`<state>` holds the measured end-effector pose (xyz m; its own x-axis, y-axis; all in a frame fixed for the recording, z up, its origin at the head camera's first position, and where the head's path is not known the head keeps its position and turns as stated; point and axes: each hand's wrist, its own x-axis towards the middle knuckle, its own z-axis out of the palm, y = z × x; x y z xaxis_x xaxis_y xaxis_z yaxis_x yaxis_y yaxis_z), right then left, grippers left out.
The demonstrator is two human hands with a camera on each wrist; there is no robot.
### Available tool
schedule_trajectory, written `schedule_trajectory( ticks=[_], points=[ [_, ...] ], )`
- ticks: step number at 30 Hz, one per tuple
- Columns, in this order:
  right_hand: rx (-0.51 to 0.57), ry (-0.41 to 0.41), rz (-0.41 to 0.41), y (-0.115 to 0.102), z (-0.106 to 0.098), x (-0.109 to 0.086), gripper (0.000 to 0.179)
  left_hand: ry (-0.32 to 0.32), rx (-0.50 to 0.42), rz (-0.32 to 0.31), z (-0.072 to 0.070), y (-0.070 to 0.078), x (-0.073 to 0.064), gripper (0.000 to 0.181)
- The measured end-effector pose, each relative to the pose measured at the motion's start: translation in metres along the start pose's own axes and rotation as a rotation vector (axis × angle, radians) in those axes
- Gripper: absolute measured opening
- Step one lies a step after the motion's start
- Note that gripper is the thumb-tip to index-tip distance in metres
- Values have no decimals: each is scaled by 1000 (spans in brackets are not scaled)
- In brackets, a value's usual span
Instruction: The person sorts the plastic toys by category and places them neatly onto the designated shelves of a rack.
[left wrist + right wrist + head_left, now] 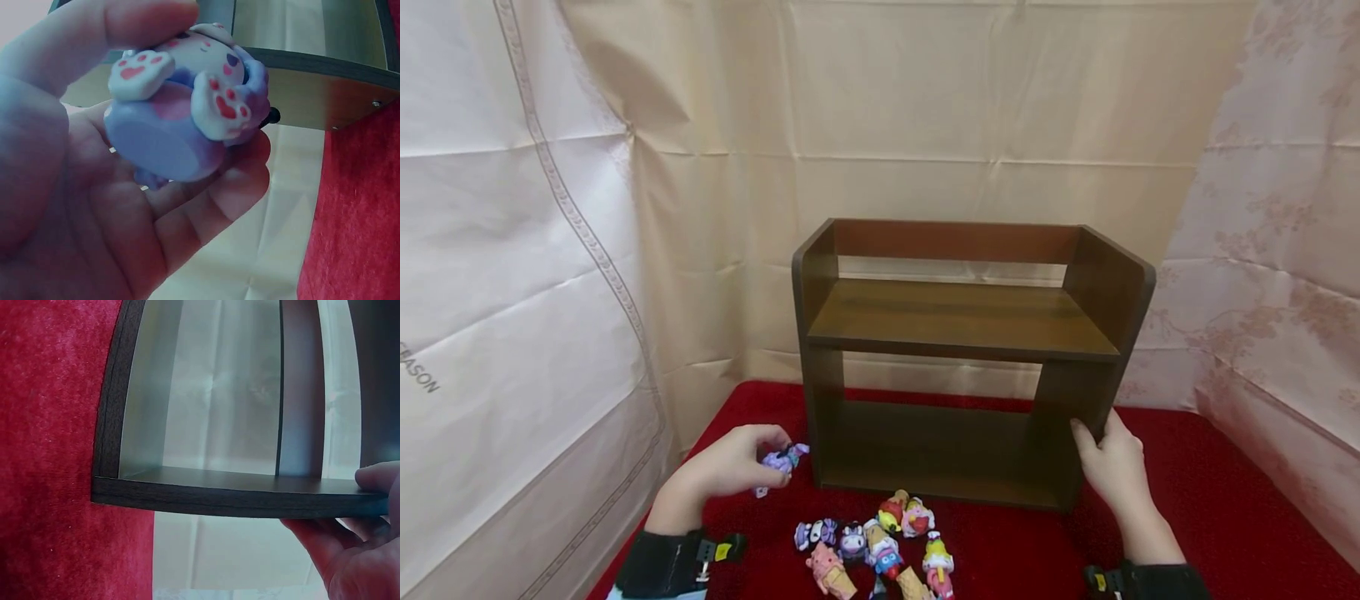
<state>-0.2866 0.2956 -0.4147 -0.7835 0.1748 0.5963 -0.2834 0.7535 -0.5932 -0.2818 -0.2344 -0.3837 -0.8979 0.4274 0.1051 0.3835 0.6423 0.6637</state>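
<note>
My left hand (741,462) grips a small purple figurine (784,460) just left of the shelf. In the left wrist view the figurine (169,119) shows a pale face, white feet with red paw prints and a flat lilac base, between thumb and fingers. My right hand (1116,462) holds the right side panel of a brown two-tier wooden shelf (962,321), thumb on the inner face and fingers outside. The right wrist view shows that hand (369,550) around the panel's edge (250,503). Both tiers of the shelf hold nothing.
In front of the shelf lie several small figurines, among them a pink one on a cone (831,572), a purple-and-white one (852,542) and a yellow-topped one (937,560). A red cloth (1195,500) covers the table. Beige and white curtains (715,250) hang around it.
</note>
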Motion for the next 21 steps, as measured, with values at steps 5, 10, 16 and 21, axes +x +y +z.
schedule_trajectory(
  ticks=[5, 10, 16, 21],
  points=[
    [-2, -13, 11, 0, 0, -1, 30, 1, -19, 61, 1, 3, -1, 35],
    [0, -18, 15, 0, 0, -2, 30, 13, -43, 121, 2, 4, 0, 36],
    [0, -7, 6, 0, 0, -1, 29, 22, -97, 179, 3, 9, 1, 35],
    [2, -4, -1, 0, 1, -1, 28, 2, -159, 204, 6, 16, 4, 35]
  ],
)
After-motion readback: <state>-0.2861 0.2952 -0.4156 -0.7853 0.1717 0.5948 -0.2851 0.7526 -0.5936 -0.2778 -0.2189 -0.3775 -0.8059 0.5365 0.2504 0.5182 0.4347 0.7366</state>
